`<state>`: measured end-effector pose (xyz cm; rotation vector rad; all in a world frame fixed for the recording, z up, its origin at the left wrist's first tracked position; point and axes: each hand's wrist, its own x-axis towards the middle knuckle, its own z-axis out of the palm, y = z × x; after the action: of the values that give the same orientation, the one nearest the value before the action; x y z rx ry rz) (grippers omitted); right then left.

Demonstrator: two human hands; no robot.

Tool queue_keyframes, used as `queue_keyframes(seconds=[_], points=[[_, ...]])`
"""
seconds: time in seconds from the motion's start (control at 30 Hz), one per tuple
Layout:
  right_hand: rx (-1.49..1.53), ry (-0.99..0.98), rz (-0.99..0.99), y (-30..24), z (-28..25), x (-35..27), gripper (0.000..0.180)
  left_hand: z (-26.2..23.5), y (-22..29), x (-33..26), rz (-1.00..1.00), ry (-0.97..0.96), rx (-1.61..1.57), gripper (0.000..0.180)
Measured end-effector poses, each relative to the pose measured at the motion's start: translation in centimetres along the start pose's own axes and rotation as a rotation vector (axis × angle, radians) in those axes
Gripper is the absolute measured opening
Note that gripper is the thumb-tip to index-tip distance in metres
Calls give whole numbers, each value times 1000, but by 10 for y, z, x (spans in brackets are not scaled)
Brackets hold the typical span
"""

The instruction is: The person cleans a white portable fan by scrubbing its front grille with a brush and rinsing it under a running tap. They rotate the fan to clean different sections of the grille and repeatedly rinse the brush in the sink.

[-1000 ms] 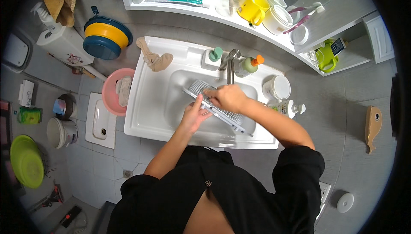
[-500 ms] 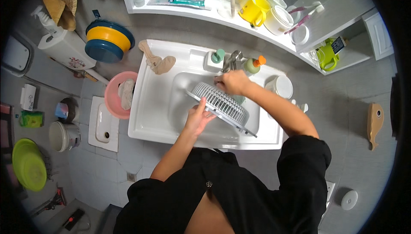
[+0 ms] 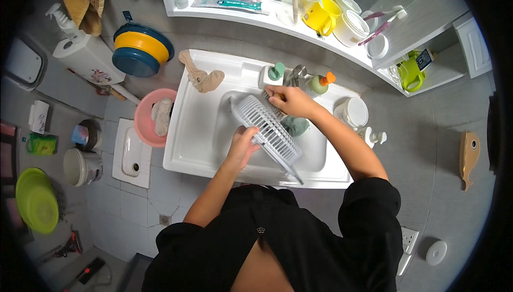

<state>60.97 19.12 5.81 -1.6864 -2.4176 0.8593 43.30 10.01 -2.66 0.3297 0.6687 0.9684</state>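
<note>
Over the white washbasin [image 3: 179, 131], my left hand [image 3: 241, 149] grips the near edge of a pale grey slatted plastic grille [image 3: 272, 131], tilted with its far right end low. My right hand [image 3: 294, 101] is closed round a scrubbing brush [image 3: 274, 106]. Its bristles are at the grille's far side; whether they touch the slats I cannot tell. A grey-green cloth [image 3: 295, 126] lies in the basin beside the grille, partly hidden. Behind my right hand stands the metal tap [image 3: 296, 74], between a white bottle with a green pump [image 3: 270, 76] and a green bottle with an orange top [image 3: 318, 83].
A beige sock-like cloth [image 3: 203, 76] drapes over the basin's far left corner. White tubs [image 3: 352, 112] and a pump bottle [image 3: 372, 137] line the right side. Left of the basin sits a pink bucket [image 3: 144, 121]. Overhead runs a shelf [image 3: 214, 12] of toiletries and cups.
The grille has turned in my left hand, its right end swinging nearer to me. My right hand has shifted slightly, and the brush in it now shows more plainly.
</note>
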Motion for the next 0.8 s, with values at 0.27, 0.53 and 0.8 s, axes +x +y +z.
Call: queue_keyframes(seconds=[0.27, 0.53, 0.8], points=[[476, 168, 33, 15, -7, -59, 52, 40, 37, -15, 18, -23, 278, 33], [378, 209, 10, 2, -14, -82, 41, 49, -6, -20, 17, -153, 367, 43], [24, 232, -215, 0, 10, -104, 43, 40, -5, -23, -296, -191, 23, 65]])
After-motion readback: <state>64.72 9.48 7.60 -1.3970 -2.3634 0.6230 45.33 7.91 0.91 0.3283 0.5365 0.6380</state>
